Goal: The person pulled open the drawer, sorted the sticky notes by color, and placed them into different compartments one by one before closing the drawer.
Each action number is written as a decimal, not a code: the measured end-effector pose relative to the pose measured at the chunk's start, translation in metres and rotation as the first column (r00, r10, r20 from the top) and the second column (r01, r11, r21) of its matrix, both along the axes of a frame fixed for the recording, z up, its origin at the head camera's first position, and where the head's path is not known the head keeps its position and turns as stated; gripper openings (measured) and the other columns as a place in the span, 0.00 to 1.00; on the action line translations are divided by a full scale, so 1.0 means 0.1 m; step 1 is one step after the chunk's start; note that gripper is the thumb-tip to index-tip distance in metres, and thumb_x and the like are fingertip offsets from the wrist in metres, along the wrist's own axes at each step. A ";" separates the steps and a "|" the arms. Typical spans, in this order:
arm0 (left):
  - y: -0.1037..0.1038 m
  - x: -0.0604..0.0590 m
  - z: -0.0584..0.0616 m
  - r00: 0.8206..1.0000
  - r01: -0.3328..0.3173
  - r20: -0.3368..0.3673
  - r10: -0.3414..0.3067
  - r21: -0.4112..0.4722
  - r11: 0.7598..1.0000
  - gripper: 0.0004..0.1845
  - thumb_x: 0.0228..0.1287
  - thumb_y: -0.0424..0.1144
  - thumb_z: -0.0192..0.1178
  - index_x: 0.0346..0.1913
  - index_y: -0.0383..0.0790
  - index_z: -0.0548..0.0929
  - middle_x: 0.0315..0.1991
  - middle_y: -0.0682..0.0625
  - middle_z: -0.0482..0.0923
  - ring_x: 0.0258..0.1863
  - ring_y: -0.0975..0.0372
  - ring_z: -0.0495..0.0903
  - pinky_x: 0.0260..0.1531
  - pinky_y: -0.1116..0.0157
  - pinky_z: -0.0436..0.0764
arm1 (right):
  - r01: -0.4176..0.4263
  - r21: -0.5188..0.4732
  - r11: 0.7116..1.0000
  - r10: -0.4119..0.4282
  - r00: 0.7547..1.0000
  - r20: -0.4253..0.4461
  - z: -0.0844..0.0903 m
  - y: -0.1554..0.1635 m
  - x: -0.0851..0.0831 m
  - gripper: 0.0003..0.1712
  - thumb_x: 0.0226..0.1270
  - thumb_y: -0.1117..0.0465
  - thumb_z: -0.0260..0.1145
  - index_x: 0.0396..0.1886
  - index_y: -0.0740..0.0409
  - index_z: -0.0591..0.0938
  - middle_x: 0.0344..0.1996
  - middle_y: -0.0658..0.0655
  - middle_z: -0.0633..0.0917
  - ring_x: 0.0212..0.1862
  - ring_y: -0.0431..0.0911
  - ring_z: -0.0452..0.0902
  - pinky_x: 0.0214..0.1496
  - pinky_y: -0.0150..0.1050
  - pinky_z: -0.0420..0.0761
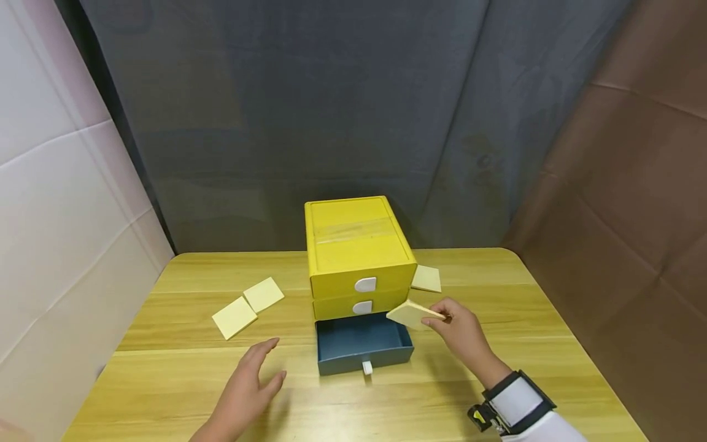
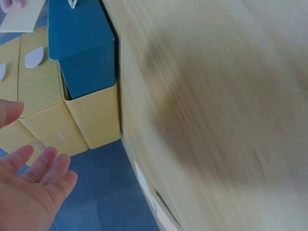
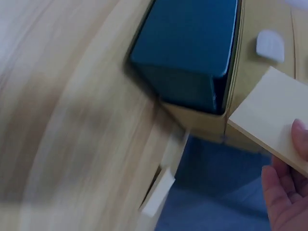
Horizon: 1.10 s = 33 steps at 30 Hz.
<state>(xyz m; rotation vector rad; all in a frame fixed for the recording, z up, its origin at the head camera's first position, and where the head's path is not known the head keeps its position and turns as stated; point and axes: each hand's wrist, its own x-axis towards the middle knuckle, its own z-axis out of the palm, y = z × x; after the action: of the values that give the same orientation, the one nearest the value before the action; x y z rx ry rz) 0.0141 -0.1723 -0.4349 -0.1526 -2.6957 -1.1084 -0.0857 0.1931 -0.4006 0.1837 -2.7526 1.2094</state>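
Yellow pad (image 1: pixel 411 314), tilted, corner toward drawer (image 1: pixel 361 344).

Left hand (image 1: pixel 245 387) flat, fingers straight – right hand (image 1: pixel 461 331) raised, fingers pinched

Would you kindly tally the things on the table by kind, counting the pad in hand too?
Yellow sticky-note pads: 4 — two at left, one behind the drawer unit, one pinched by the right hand.
Drawer unit: 1, blue bottom drawer open.
Total: 5.
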 end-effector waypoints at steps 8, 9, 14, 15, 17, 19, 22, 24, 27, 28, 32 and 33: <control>-0.02 0.03 0.02 0.998 -0.008 0.064 0.007 0.020 1.000 0.30 0.59 0.33 0.67 0.64 0.33 0.71 0.59 0.40 0.74 0.59 0.45 0.73 0.57 0.45 0.73 | -0.123 0.064 0.990 0.123 0.992 0.004 -0.03 -0.32 -0.01 0.08 0.56 0.63 0.72 0.28 0.55 0.78 0.22 0.47 0.78 0.25 0.41 0.65 0.25 0.31 0.66; -0.03 0.03 0.02 0.997 -0.011 0.079 0.009 0.023 1.000 0.30 0.59 0.33 0.67 0.64 0.34 0.71 0.59 0.40 0.74 0.59 0.45 0.72 0.57 0.45 0.73 | -0.136 0.070 0.988 0.136 0.991 0.007 -0.04 -0.35 -0.01 0.09 0.56 0.64 0.72 0.27 0.55 0.78 0.23 0.47 0.78 0.25 0.41 0.66 0.26 0.32 0.67; -0.06 0.05 0.02 0.993 -0.020 0.121 0.016 0.034 0.999 0.31 0.59 0.34 0.67 0.65 0.34 0.70 0.60 0.40 0.73 0.60 0.44 0.72 0.57 0.45 0.73 | -0.178 0.084 0.980 0.175 0.984 0.047 -0.10 -0.46 -0.04 0.08 0.56 0.64 0.72 0.27 0.53 0.78 0.22 0.46 0.77 0.27 0.41 0.67 0.27 0.32 0.68; -0.06 0.05 0.02 0.992 -0.023 0.128 0.019 0.036 0.999 0.31 0.59 0.34 0.67 0.65 0.34 0.70 0.60 0.40 0.73 0.60 0.44 0.72 0.57 0.45 0.73 | -0.189 0.086 0.978 0.185 0.981 0.050 -0.11 -0.48 -0.05 0.09 0.56 0.64 0.72 0.27 0.53 0.78 0.22 0.46 0.77 0.27 0.41 0.67 0.27 0.32 0.68; -0.08 0.05 0.01 0.991 -0.025 0.134 0.019 0.040 0.999 0.31 0.60 0.34 0.66 0.65 0.33 0.70 0.60 0.40 0.73 0.60 0.44 0.72 0.57 0.44 0.73 | -0.208 0.095 0.974 0.203 0.978 0.055 -0.12 -0.50 -0.05 0.09 0.57 0.63 0.72 0.26 0.53 0.78 0.22 0.45 0.76 0.27 0.41 0.67 0.27 0.33 0.68; -0.09 0.05 0.00 0.989 -0.035 0.143 0.028 0.043 0.998 0.31 0.60 0.34 0.66 0.66 0.34 0.70 0.60 0.40 0.73 0.60 0.44 0.71 0.58 0.44 0.73 | -0.225 0.101 0.969 0.219 0.973 0.066 -0.13 -0.52 -0.05 0.09 0.57 0.63 0.71 0.27 0.52 0.78 0.22 0.45 0.75 0.27 0.41 0.67 0.28 0.33 0.69; -0.10 0.05 0.00 0.990 -0.039 0.136 0.033 0.042 0.998 0.31 0.60 0.34 0.66 0.65 0.34 0.70 0.60 0.40 0.73 0.60 0.45 0.72 0.58 0.45 0.73 | -0.259 0.102 0.960 0.252 0.965 0.077 -0.13 -0.55 -0.05 0.08 0.59 0.62 0.70 0.27 0.52 0.78 0.22 0.45 0.74 0.27 0.41 0.67 0.28 0.33 0.69; -0.11 0.06 0.00 0.991 -0.041 0.130 0.035 0.042 0.998 0.31 0.60 0.34 0.66 0.65 0.34 0.70 0.59 0.40 0.73 0.60 0.45 0.72 0.58 0.45 0.73 | -0.278 0.098 0.955 0.270 0.959 0.091 -0.13 -0.56 -0.05 0.07 0.59 0.62 0.70 0.28 0.53 0.78 0.22 0.46 0.73 0.27 0.41 0.66 0.27 0.33 0.68; -0.12 0.07 0.00 0.992 -0.040 0.120 0.035 0.040 0.998 0.30 0.59 0.34 0.67 0.65 0.34 0.70 0.59 0.40 0.73 0.60 0.45 0.72 0.57 0.45 0.73 | -0.305 0.094 0.948 0.295 0.949 0.106 -0.15 -0.57 -0.07 0.06 0.60 0.61 0.69 0.28 0.53 0.78 0.22 0.46 0.73 0.26 0.41 0.66 0.26 0.32 0.67; -0.12 0.08 0.00 0.992 -0.042 0.119 0.037 0.040 0.998 0.30 0.59 0.34 0.67 0.65 0.34 0.70 0.59 0.40 0.73 0.60 0.45 0.72 0.57 0.45 0.73 | -0.308 0.093 0.947 0.297 0.948 0.113 -0.16 -0.58 -0.07 0.06 0.60 0.61 0.69 0.28 0.53 0.78 0.22 0.46 0.72 0.26 0.41 0.66 0.26 0.32 0.67; -0.14 0.08 -0.01 0.992 -0.047 0.121 0.042 0.043 0.998 0.30 0.59 0.34 0.67 0.65 0.34 0.70 0.60 0.41 0.73 0.60 0.45 0.72 0.58 0.45 0.73 | -0.319 0.094 0.943 0.305 0.943 0.135 -0.19 -0.60 -0.10 0.07 0.61 0.61 0.69 0.27 0.53 0.78 0.21 0.47 0.71 0.26 0.41 0.66 0.26 0.32 0.66; -0.15 0.08 -0.01 0.992 -0.048 0.122 0.042 0.044 0.998 0.30 0.59 0.34 0.67 0.65 0.34 0.70 0.60 0.40 0.73 0.60 0.45 0.72 0.58 0.45 0.73 | -0.323 0.095 0.942 0.309 0.941 0.137 -0.20 -0.60 -0.10 0.07 0.60 0.61 0.69 0.27 0.53 0.78 0.21 0.47 0.71 0.26 0.41 0.65 0.26 0.32 0.66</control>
<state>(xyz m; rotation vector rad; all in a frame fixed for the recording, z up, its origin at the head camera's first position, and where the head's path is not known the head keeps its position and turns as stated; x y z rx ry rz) 0.0223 -0.1868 -0.4357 -0.0169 -2.7607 -1.2035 -0.0960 0.1328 -0.4205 0.6073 -2.9860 1.1591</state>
